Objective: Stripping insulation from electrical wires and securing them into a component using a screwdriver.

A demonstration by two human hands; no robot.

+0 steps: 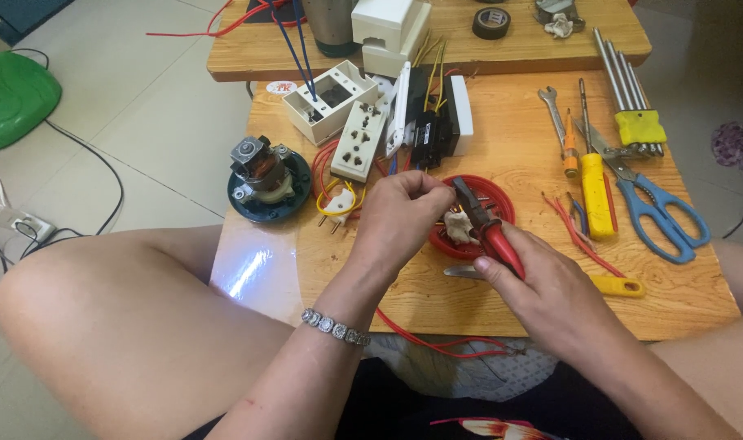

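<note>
My right hand [551, 297] grips red-handled pliers [490, 228] whose dark jaws point up and left over a round red lid [502, 204] on the wooden table. My left hand [400, 216] pinches a small wire end right at the pliers' jaws. A small whitish part [457, 228] lies in the red lid just below the jaws. A silver bracelet [335, 326] is on my left wrist.
A small motor on a dark round base [267, 179] stands at left. White socket plate [359, 143], open white box [331, 99], yellow-wired plug [339, 204]. At right: yellow screwdriver [597, 195], blue scissors [661, 212], wrench [555, 114], metal rods [628, 81]. Red wires hang at the front edge [437, 342].
</note>
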